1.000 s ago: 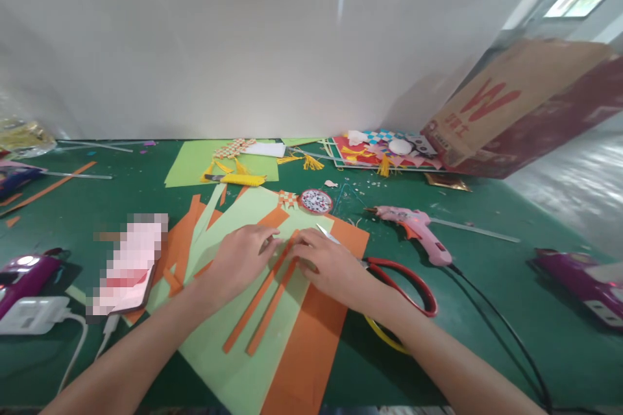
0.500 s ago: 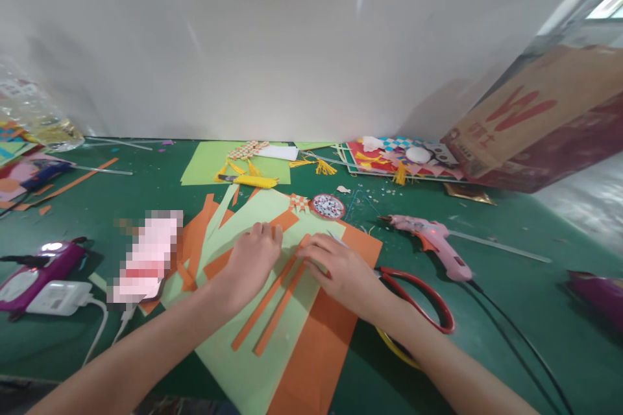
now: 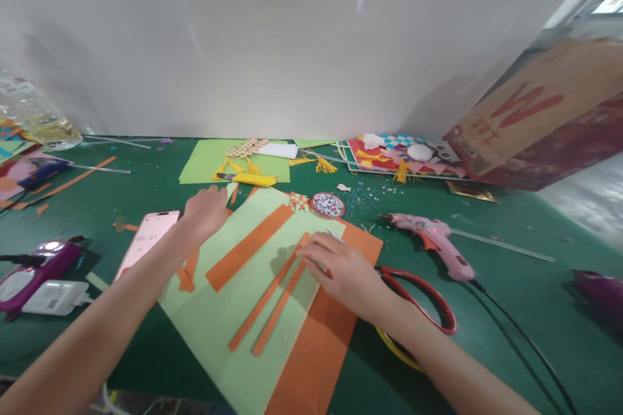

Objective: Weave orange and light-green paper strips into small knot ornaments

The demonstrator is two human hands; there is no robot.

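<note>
My right hand (image 3: 335, 272) is closed with its fingertips on the upper ends of two narrow orange paper strips (image 3: 270, 305), which lie slanting on a pale green paper sheet (image 3: 209, 331). My left hand (image 3: 207, 211) has its fingers curled over the paper scraps at the sheet's upper left. The tip of a pale green strip (image 3: 230, 190) shows beside it; what its fingers hold is hidden. A wider orange strip (image 3: 250, 248) lies between my hands. Orange paper (image 3: 316, 350) sticks out from under the green sheet. Red-handled scissors (image 3: 445, 321) lie partly beneath my right forearm.
A pink glue gun (image 3: 433, 233) with a black cord lies to the right. Behind the sheet are a yellow cutter (image 3: 253, 179), a round dish of beads (image 3: 328, 205) and tasselled paper pieces. A phone (image 3: 150, 233) and purple power strip (image 3: 41, 272) sit left; a paper bag (image 3: 535, 117) stands right.
My left hand has moved left from the middle of the sheet to the scraps near the phone, uncovering the wider orange strip. My right hand has stayed on the narrow strips.
</note>
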